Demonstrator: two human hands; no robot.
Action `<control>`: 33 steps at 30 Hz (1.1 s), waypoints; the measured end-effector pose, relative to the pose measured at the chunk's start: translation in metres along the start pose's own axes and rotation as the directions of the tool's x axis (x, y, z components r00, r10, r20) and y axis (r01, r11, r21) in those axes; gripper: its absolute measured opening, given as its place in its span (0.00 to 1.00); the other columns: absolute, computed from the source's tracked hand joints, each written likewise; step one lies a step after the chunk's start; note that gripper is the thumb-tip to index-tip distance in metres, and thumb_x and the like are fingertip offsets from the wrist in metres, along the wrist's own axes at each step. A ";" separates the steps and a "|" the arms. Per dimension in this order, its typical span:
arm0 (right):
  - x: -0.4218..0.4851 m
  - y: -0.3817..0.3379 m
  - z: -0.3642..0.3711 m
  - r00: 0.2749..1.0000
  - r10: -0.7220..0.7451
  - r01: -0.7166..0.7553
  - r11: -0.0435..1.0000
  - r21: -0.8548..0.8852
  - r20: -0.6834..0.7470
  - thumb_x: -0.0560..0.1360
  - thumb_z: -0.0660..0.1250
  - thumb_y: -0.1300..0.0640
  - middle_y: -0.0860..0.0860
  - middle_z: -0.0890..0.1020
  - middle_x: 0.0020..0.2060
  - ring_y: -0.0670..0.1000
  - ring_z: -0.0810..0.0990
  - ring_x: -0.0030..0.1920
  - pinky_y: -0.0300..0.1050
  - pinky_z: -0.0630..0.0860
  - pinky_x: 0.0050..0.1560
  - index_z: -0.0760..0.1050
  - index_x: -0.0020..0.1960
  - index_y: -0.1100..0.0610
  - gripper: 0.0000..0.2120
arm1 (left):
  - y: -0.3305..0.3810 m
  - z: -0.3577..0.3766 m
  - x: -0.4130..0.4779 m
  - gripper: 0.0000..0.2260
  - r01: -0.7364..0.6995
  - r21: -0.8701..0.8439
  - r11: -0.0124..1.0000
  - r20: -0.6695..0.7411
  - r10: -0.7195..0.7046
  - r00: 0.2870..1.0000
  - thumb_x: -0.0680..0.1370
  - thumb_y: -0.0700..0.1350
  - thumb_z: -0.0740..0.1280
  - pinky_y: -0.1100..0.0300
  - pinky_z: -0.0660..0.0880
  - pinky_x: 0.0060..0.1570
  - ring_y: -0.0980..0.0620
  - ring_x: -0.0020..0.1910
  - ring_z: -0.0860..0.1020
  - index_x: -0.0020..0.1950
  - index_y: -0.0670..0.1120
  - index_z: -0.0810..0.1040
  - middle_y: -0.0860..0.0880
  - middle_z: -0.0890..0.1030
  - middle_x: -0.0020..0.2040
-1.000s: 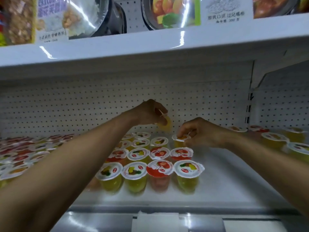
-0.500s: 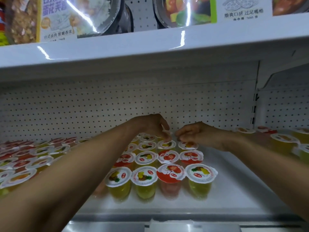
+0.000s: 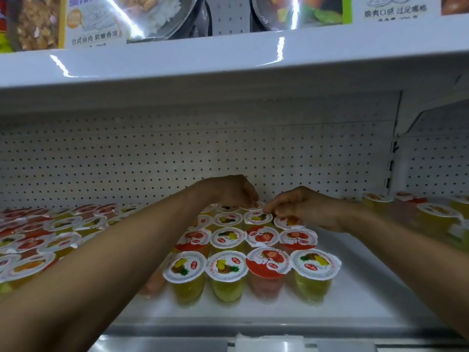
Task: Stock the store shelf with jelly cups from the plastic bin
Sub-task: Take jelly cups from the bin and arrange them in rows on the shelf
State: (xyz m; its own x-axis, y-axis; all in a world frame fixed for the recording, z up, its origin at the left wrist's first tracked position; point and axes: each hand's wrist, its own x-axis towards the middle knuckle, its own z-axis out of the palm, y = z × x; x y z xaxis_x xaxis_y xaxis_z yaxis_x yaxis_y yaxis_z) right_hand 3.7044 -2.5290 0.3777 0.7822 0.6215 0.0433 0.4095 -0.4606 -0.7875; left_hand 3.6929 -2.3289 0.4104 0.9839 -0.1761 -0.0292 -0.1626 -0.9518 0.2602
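Since a second ago both bare forearms have dropped toward the shelf floor. The small yellow jelly cup with a white foil lid point(image 3: 253, 206), which the left hand point(image 3: 234, 193) carried in the air, now sits at the 12 o'clock end of the block. The left hand's curled fingertips still pinch that lid's rim. The right hand point(image 3: 303, 208), reaching in from 3 o'clock, has curled fingers with the tips at the neighbouring lid point(image 3: 256, 217); I cannot tell whether they grip or only nudge it. My reading is that one more cup is placed and being squared up, with bare floor left to fill at 3 o'clock of the block

The white metal store shelf point(image 3: 355, 298) is backed by a white perforated panel point(image 3: 127, 158). At 12 o'clock an upper white shelf point(image 3: 228, 62) bears packaged ready meals point(image 3: 96, 19). The block of clear plastic jelly cups with fruit-printed lids point(image 3: 251, 265) stands four wide at the centre, holding yellow and red jelly. A larger mass of cups point(image 3: 38, 237) lies at 9 o'clock and a few more cups point(image 3: 436, 212) at 3 o'clock. The plastic bin is out of view
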 end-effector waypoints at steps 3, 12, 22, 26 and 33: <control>0.000 0.003 0.001 1.000 0.003 -0.003 1.000 0.016 -0.021 0.79 0.62 0.64 0.49 0.83 0.53 0.48 0.81 0.55 0.38 0.79 0.55 0.80 0.59 0.54 0.13 | 0.004 0.000 -0.010 0.16 -0.047 0.027 0.999 -0.078 0.049 0.996 0.80 0.46 0.66 0.60 0.72 0.58 0.52 0.61 0.75 0.68 0.49 0.76 0.50 0.76 0.65; -0.014 0.024 -0.041 0.828 -0.176 -0.065 0.913 -0.403 -0.533 0.81 0.60 0.59 0.50 0.78 0.60 0.51 0.74 0.60 0.42 0.70 0.60 0.78 0.60 0.53 0.12 | 0.009 0.020 -0.044 0.13 -0.183 0.023 0.983 -0.053 0.184 0.982 0.80 0.53 0.63 0.64 0.72 0.57 0.59 0.56 0.75 0.63 0.53 0.80 0.58 0.76 0.57; -0.022 0.080 -0.096 0.828 0.228 -0.559 0.413 -0.719 -0.513 0.79 0.57 0.51 0.59 0.67 0.70 0.61 0.66 0.69 0.53 0.58 0.72 0.59 0.74 0.56 0.25 | 0.009 0.024 -0.051 0.10 -0.207 -0.036 0.978 -0.053 0.205 0.977 0.80 0.49 0.66 0.59 0.74 0.61 0.59 0.58 0.76 0.61 0.56 0.80 0.57 0.76 0.60; -0.023 0.096 -0.104 0.859 0.241 -0.511 0.417 -0.751 -0.451 0.78 0.56 0.56 0.55 0.73 0.65 0.56 0.71 0.65 0.54 0.55 0.74 0.64 0.72 0.54 0.21 | 0.007 0.022 -0.060 0.14 -0.156 -0.007 0.988 -0.134 0.154 0.979 0.79 0.51 0.67 0.63 0.71 0.60 0.58 0.61 0.73 0.66 0.56 0.77 0.56 0.74 0.62; -0.014 0.064 -0.073 0.952 0.065 -0.204 0.862 -0.464 -0.298 0.75 0.69 0.60 0.54 0.71 0.69 0.53 0.72 0.66 0.39 0.70 0.61 0.70 0.70 0.55 0.24 | -0.001 0.020 -0.058 0.22 -0.028 -0.030 0.999 -0.160 0.023 0.987 0.79 0.54 0.66 0.62 0.68 0.63 0.54 0.68 0.70 0.72 0.56 0.69 0.53 0.68 0.72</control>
State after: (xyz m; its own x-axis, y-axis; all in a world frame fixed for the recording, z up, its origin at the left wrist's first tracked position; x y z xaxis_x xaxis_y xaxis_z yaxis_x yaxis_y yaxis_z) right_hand 3.7543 -2.6134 0.3720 0.9117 0.3727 0.1731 0.4109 -0.8182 -0.4023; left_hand 3.6341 -2.3227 0.3931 0.9791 -0.1553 0.1313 -0.1877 -0.9386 0.2895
